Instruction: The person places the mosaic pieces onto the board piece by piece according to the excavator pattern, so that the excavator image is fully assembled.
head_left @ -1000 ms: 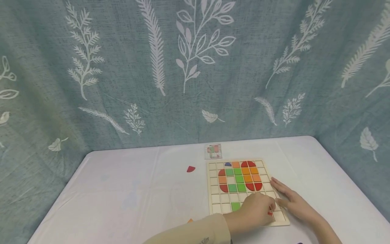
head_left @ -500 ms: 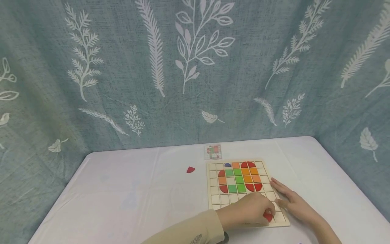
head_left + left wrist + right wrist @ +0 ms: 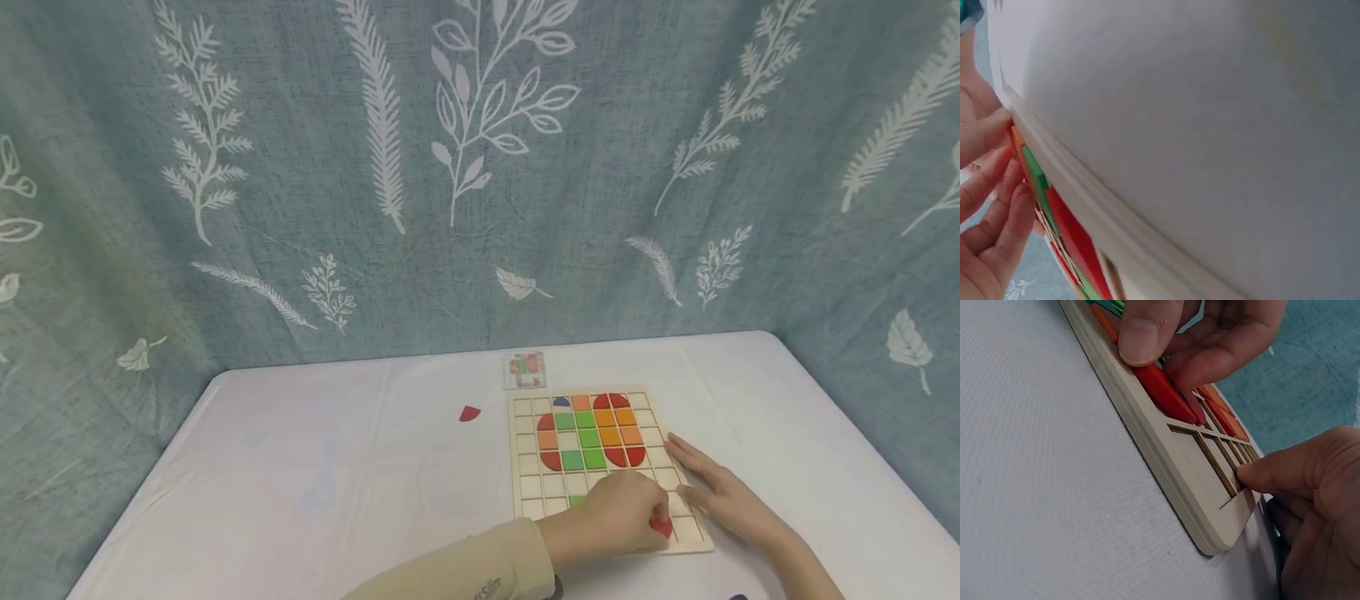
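Observation:
My left hand (image 3: 617,515), in a beige sleeve, reaches over the near right part of a wooden grid board (image 3: 693,540). Its thumb and fingers pinch a red quarter-circle piece (image 3: 662,527) at a cell close to the near edge. From the right wrist view, the thumb lies on this red piece (image 3: 1163,394), which sits low against the board, beside bare cells. My right hand (image 3: 723,493) rests along the board's right side, its fingers straight and its thumb touching the rim. Green, orange and red tiles (image 3: 588,436) fill several cells farther back; the left hand hides part of the front rows.
Behind the board lies a small pattern card (image 3: 524,371). A loose red quarter-circle (image 3: 469,413) is on the white table to the left. Something dark purple (image 3: 738,597) shows at the bottom edge. A green curtain (image 3: 420,208) hangs behind the table.
My left hand stays at the same part of the board, its fingers shifting slightly around the red piece, which shows more than a second ago. My right hand has kept its place.

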The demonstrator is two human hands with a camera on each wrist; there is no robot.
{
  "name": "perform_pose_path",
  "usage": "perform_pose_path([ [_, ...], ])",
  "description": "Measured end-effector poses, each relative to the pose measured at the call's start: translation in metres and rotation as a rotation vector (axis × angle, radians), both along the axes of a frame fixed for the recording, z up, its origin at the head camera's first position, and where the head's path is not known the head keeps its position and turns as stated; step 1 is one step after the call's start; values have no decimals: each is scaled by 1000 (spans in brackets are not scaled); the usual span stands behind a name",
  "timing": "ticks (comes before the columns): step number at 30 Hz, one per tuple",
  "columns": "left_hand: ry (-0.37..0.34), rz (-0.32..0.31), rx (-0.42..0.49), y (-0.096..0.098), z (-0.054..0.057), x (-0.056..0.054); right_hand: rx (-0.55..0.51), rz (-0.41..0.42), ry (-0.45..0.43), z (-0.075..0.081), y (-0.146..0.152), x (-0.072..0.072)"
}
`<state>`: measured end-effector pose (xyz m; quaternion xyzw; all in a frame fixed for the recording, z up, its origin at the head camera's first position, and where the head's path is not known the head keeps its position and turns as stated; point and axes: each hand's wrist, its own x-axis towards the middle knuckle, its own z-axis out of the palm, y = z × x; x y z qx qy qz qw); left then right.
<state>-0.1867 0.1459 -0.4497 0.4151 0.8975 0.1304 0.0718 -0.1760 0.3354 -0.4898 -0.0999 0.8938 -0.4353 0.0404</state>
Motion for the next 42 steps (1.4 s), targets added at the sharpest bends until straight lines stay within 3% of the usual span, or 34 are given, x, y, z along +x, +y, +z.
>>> perform_pose_path([
  [6, -24, 28, 25, -3, 2, 0, -7, 1, 0, 0, 1, 0],
  [13, -50, 20, 27, -3, 5, 1, -11, -2, -6, -1, 1, 1],
  [21, -51, 10, 28, -3, 4, 1, -14, -10, -17, 1, 0, 1],
  [28, -22, 39, 30, -4, 8, -2, 7, -12, -8, 1, 0, 1],
  [33, -5, 12, 11, -1, 11, -2, -3, -6, 1, 1, 2, 1],
  [42, 24, -29, -5, 5, 5, 0, -4, -13, -30, 4, -1, 1],
])
